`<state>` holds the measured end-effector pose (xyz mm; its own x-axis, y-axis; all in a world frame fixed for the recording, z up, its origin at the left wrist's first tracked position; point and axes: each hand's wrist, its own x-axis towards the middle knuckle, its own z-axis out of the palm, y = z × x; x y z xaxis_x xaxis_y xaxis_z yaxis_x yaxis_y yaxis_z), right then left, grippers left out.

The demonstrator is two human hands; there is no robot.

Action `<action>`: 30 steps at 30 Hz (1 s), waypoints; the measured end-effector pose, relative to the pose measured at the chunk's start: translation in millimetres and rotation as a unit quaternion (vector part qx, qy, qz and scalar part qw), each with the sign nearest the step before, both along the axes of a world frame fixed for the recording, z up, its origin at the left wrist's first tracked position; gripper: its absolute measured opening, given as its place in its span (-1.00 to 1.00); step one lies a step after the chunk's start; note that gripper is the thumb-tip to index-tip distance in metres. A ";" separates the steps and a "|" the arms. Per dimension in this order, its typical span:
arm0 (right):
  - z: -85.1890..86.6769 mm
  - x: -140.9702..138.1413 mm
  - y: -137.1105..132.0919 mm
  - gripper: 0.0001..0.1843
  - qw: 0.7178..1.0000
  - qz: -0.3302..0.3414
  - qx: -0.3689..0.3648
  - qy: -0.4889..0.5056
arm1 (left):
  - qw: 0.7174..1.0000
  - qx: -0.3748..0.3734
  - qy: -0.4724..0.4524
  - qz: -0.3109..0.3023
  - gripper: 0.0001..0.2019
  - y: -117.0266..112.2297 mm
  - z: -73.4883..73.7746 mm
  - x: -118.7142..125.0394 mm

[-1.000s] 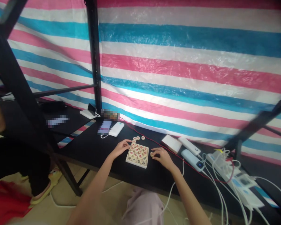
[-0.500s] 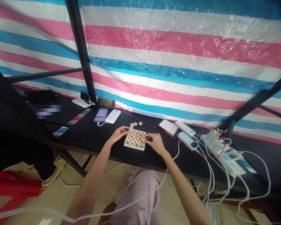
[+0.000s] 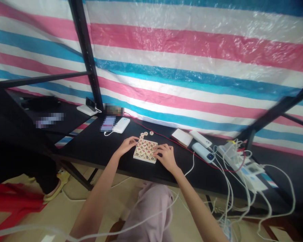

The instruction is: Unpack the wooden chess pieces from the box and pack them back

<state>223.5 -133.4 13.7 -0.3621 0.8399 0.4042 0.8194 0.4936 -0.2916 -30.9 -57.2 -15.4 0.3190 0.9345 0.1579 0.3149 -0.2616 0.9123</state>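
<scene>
A shallow white box [image 3: 144,160] lies on the black table in front of me, filled with rows of round Chinese chess pieces [image 3: 144,146], most marked in red, with dark characters along the near row. At the box's far left corner, my left hand [image 3: 126,146] holds the edge between thumb and fingers. My right hand [image 3: 166,156] reaches over the right side, its thumb and forefinger closed around a piece at the right end of the rows. Several loose chess pieces [image 3: 146,133] lie just beyond the box.
A phone [image 3: 108,124] and a white power bank [image 3: 122,125] lie back left. To the right are a small white-topped box [image 3: 182,137], two more power banks [image 3: 202,152] and a power strip [image 3: 251,177] with tangled white cables. A red cable [image 3: 156,133] crosses behind the pieces.
My right hand has shifted slightly left, its fingers now further over the box's right-hand pieces. The left hand stays at the box's corner.
</scene>
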 end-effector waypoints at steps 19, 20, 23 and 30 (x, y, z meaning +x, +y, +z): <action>-10.2 19.9 96.7 -0.84 0.995 -0.026 -0.038 -0.093 | 1.000 0.010 -0.015 0.002 -0.68 -2.8 0.5 0.8; -12.7 26.9 88.5 -0.83 0.995 -0.027 -0.043 -0.091 | 1.000 0.009 -0.017 0.002 -0.68 -3.3 0.0 1.3; -18.3 45.0 63.8 -0.79 0.997 -0.047 -0.026 -0.057 | 1.000 -0.005 -0.019 0.011 -0.68 -3.6 -2.3 1.4; 2.0 40.4 16.3 -0.70 0.990 -0.082 -0.057 0.100 | 1.000 0.004 -0.011 0.006 -0.68 -4.5 -4.1 0.4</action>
<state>263.9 -117.1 15.7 -0.1406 0.9250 0.3530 0.8061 0.3140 -0.5016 -30.4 -61.6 -19.5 0.3034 0.9372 0.1721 0.2984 -0.2649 0.9169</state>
